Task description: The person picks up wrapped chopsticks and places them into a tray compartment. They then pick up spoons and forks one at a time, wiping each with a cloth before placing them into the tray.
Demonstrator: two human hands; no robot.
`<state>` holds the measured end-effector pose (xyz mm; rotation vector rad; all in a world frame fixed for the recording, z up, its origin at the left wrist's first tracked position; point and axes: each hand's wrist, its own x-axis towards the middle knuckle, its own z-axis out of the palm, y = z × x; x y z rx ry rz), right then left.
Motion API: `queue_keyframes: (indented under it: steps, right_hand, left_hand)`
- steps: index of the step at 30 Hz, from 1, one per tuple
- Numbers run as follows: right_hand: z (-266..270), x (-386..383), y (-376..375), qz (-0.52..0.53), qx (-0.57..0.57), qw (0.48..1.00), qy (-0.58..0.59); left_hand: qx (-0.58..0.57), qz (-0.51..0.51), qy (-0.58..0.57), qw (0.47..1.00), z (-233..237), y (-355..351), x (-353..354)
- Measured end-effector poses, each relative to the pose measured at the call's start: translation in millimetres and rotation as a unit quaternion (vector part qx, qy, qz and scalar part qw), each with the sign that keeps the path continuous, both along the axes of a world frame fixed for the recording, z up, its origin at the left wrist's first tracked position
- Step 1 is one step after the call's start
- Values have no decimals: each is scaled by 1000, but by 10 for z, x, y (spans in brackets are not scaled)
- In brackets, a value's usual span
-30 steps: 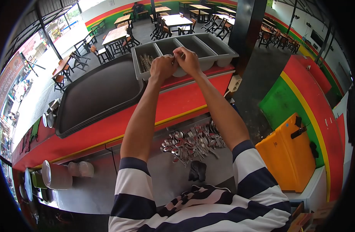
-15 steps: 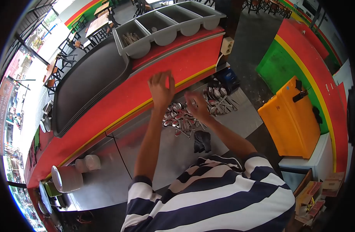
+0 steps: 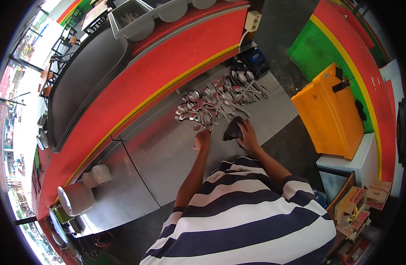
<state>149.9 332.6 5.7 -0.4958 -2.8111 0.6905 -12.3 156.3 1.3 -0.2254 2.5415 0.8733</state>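
Note:
Spoons and forks (image 3: 220, 98) lie in a wide pile on the metal counter (image 3: 150, 159). My left hand (image 3: 202, 140) is at the pile's near edge, its fingers closed around the handle end of a spoon (image 3: 197, 127). To its right, my right hand (image 3: 248, 134) rests on a dark crumpled cloth (image 3: 232, 130), with its fingers bent over the cloth's right side. The cloth lies on the counter just in front of the cutlery.
Beyond the counter stands a red ledge (image 3: 185, 53) with a grey cutlery holder (image 3: 143, 26) and stacked dark trays (image 3: 86, 75). White containers (image 3: 75, 199) are at the left. An orange box (image 3: 329, 119) stands at the right, and a blue container (image 3: 256, 59) behind the pile.
Both hands have come down from above the counter toward my body, the left to the cutlery's near edge, the right onto the dark cloth. The view has tilted downward.

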Motion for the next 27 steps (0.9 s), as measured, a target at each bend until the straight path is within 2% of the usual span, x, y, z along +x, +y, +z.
queue_keyframes:
  steps: [3, 6, 7, 8, 9, 12, 13, 15, 18, 21, 24, 27]
  right_hand:
    - [-31, -48, -140, -31, -16, 999, -15]
    - [5, -60, -258, -32, 16, 999, 1]
    - [8, -60, -241, -15, -8, 1000, -7]
    - [13, -74, -227, 2, -33, 999, -14]
    - [14, -99, -230, 20, -57, 998, -19]
    - [-21, -187, -274, 29, -116, 993, 11]
    - [-27, -232, -296, 14, -225, 974, -27]
    - [-30, -338, -405, -12, -431, 896, -109]
    - [306, -444, -758, 16, -561, 818, -124]
    - [370, -521, -1115, 42, -604, 789, -102]
    - [455, -599, -1357, 77, -595, 791, -120]
    - [399, -667, -1403, -4, -584, 804, -108]
  left_hand:
    - [-2, -40, 14, 999, -227, 70, -149]
    - [18, -52, -43, 998, 8, 85, -160]
    - [130, -38, -39, 990, -311, -7, -179]
    - [240, -23, -32, 970, -871, -135, -208]
    - [347, -9, -22, 938, -1168, -238, -215]
    - [396, 11, 6, 918, -973, -556, 21]
    - [396, 15, 1, 918, -788, -662, 109]
    - [396, 29, -8, 918, -422, -884, 296]
    - [380, 44, 50, 923, -530, -1149, 542]
    - [320, 39, 54, 945, -169, -1169, 763]
    - [255, -14, 162, 953, -422, -1128, 1023]
    - [259, -44, 67, 963, 84, -1160, 1039]
